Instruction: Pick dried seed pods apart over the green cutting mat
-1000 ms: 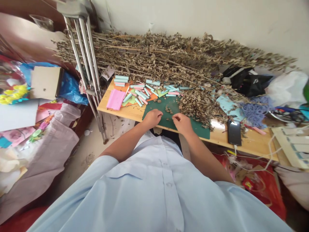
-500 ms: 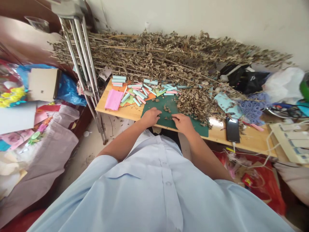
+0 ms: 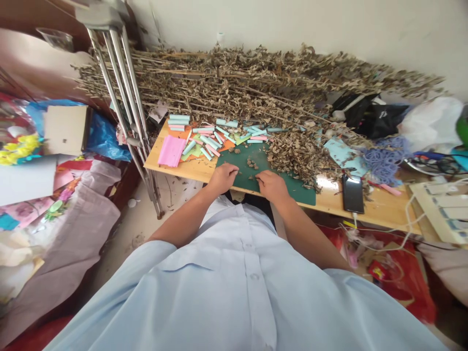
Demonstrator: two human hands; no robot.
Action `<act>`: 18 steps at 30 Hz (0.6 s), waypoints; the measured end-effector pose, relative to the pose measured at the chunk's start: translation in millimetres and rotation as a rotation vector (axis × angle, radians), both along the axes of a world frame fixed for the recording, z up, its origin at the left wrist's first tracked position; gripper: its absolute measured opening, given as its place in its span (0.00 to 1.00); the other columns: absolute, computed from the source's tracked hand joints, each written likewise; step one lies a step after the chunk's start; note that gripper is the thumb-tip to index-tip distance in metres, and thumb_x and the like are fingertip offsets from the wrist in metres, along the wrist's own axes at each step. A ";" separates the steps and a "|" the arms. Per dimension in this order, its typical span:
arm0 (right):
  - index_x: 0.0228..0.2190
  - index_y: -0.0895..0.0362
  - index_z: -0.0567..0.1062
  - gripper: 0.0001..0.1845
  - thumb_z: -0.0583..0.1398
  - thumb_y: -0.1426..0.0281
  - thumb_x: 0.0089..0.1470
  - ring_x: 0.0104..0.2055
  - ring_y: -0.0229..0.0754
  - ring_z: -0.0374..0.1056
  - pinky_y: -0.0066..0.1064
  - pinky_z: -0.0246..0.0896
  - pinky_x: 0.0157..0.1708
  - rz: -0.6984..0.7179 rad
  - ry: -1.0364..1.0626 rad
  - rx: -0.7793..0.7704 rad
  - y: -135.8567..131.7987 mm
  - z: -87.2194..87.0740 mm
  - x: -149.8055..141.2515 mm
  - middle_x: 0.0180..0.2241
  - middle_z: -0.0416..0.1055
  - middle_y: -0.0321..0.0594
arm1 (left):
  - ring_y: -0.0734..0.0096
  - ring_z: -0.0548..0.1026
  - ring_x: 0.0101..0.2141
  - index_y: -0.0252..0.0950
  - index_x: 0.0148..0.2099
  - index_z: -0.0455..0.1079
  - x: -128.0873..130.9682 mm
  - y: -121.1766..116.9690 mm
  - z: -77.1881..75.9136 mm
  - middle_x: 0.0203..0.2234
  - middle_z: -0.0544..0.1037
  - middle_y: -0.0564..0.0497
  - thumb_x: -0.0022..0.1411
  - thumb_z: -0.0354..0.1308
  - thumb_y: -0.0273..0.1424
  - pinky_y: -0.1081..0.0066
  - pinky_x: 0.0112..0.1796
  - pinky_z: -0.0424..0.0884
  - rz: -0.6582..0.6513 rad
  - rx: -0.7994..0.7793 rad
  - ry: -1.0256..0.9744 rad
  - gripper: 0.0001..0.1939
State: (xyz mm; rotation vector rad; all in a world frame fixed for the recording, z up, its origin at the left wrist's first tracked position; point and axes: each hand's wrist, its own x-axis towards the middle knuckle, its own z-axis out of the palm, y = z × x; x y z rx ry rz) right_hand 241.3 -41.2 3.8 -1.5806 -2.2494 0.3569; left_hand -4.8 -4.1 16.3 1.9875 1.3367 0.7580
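Observation:
My left hand (image 3: 222, 178) lies on the near edge of a dark green cutting mat (image 3: 302, 196), and it holds nothing that I can see. My right hand (image 3: 272, 187) rests on the same mat, its fingertips curled down near a small heap of crumbled dried leaves (image 3: 251, 163). Whether those fingers pinch a fragment is hidden. Beyond the mat, many rolled paper tubes (image 3: 206, 140) in pale blue and pink lie scattered over orange and green paper. A larger pile of dried leaves (image 3: 296, 158) sits at the mat's far right.
Long dried leafy branches (image 3: 234, 83) lie along the back of the wooden table (image 3: 190, 170). A pink paper stack (image 3: 171, 151) lies left, a phone (image 3: 353, 194) right. Metal crutches (image 3: 120, 102) stand at the table's left end; a power strip (image 3: 442, 212) sits right.
Both hands remain at the mat's near edge with only slight shifts. The view has tilted a little, moving the table slightly in the picture. Nothing has visibly been picked up.

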 end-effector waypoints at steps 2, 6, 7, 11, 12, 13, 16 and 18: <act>0.41 0.57 0.81 0.14 0.55 0.75 0.62 0.45 0.50 0.75 0.39 0.71 0.47 -0.015 0.039 0.023 2.4 -0.6 1.6 0.41 0.79 0.48 | 0.58 0.78 0.46 0.38 0.44 0.80 1.8 -3.2 -1.4 0.41 0.82 0.44 0.66 0.57 0.30 0.57 0.54 0.73 0.046 -0.039 -0.095 0.11; 0.38 0.56 0.81 0.10 0.58 0.71 0.62 0.43 0.49 0.76 0.41 0.72 0.46 -0.111 0.265 0.153 5.0 14.9 -2.9 0.39 0.80 0.46 | 0.58 0.80 0.44 0.37 0.49 0.77 8.5 -8.9 1.1 0.42 0.83 0.43 0.65 0.60 0.44 0.56 0.51 0.75 0.181 -0.367 -0.617 0.18; 0.38 0.55 0.81 0.10 0.58 0.70 0.62 0.42 0.48 0.76 0.41 0.73 0.46 -0.116 0.324 0.185 4.6 22.3 -8.6 0.39 0.80 0.45 | 0.57 0.81 0.44 0.37 0.52 0.76 11.7 -9.8 3.8 0.43 0.83 0.42 0.66 0.57 0.49 0.56 0.49 0.76 0.176 -0.493 -0.812 0.23; 0.44 0.53 0.80 0.10 0.59 0.69 0.64 0.45 0.45 0.77 0.39 0.73 0.47 0.043 0.438 0.209 -1.4 49.2 -44.6 0.43 0.81 0.43 | 0.49 0.78 0.54 0.34 0.55 0.73 29.0 -13.0 21.2 0.54 0.79 0.36 0.68 0.47 0.59 0.50 0.53 0.74 0.009 -0.875 -1.396 0.34; 0.45 0.52 0.80 0.11 0.59 0.70 0.64 0.46 0.46 0.77 0.39 0.73 0.49 0.103 0.418 0.213 -3.1 52.9 -52.8 0.44 0.81 0.42 | 0.46 0.77 0.56 0.33 0.55 0.73 33.4 -13.9 25.8 0.56 0.78 0.35 0.68 0.46 0.59 0.48 0.55 0.72 -0.020 -0.924 -1.467 0.35; 0.46 0.52 0.80 0.12 0.58 0.70 0.65 0.48 0.46 0.77 0.40 0.73 0.50 0.156 0.390 0.217 -4.6 55.3 -59.1 0.45 0.81 0.42 | 0.45 0.75 0.58 0.32 0.56 0.73 37.1 -14.9 29.9 0.56 0.77 0.33 0.69 0.46 0.58 0.46 0.57 0.70 -0.034 -0.958 -1.520 0.36; 0.49 0.52 0.79 0.14 0.58 0.70 0.65 0.50 0.47 0.77 0.41 0.72 0.52 0.251 0.294 0.201 -6.8 61.2 -65.1 0.48 0.81 0.42 | 0.43 0.72 0.61 0.30 0.59 0.71 43.0 -16.9 37.5 0.57 0.77 0.32 0.70 0.45 0.57 0.44 0.61 0.66 -0.014 -1.030 -1.618 0.36; 0.51 0.52 0.79 0.15 0.58 0.68 0.66 0.50 0.48 0.77 0.41 0.72 0.52 0.206 0.291 0.204 -5.9 68.8 -63.4 0.49 0.81 0.42 | 0.45 0.73 0.61 0.29 0.60 0.71 43.7 -17.1 38.8 0.55 0.78 0.32 0.72 0.44 0.54 0.46 0.61 0.67 0.044 -1.075 -1.655 0.35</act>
